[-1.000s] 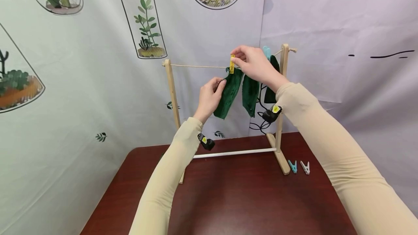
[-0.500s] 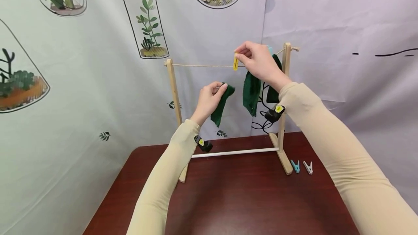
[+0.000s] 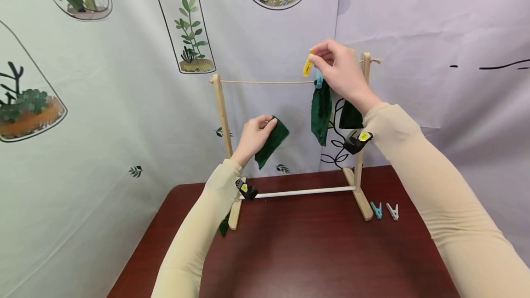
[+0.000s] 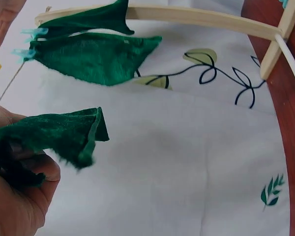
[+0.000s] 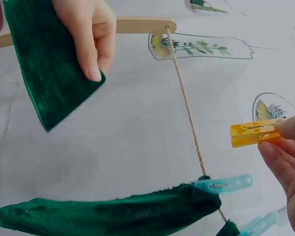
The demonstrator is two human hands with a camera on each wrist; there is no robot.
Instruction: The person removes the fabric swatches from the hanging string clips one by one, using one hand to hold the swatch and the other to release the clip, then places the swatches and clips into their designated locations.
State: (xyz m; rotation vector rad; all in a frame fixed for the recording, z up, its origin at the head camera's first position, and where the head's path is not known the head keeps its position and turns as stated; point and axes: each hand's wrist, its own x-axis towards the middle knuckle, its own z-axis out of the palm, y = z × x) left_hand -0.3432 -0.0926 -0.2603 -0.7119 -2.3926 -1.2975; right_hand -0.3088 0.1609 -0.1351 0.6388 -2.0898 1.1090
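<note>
My left hand (image 3: 251, 138) pinches a green cloth (image 3: 274, 140) by its upper edge, below the rope (image 3: 269, 82) and away from it. Between thumb and fingertips, my right hand (image 3: 341, 70) holds a yellow clothespin (image 5: 250, 133), raised just above the rope. One green cloth (image 3: 321, 114) hangs from the rope under a light blue clothespin (image 5: 223, 184). Farther right hangs a second green cloth (image 3: 351, 117), its top hidden by my right hand in the head view; another blue clothespin (image 5: 259, 224) shows at it in the right wrist view.
The rope runs between two wooden posts (image 3: 222, 116), joined low down by a white rod (image 3: 304, 192). On the dark red table (image 3: 314, 243), a blue clothespin (image 3: 376, 210) and a white clothespin (image 3: 393, 211) lie beside the right foot. Green fabric (image 3: 224, 225) shows by the left foot.
The yellow clothespin has come off the rope and cloth, rising to the right in my right hand. My left hand has drawn the green cloth down and left, away from the rope.
</note>
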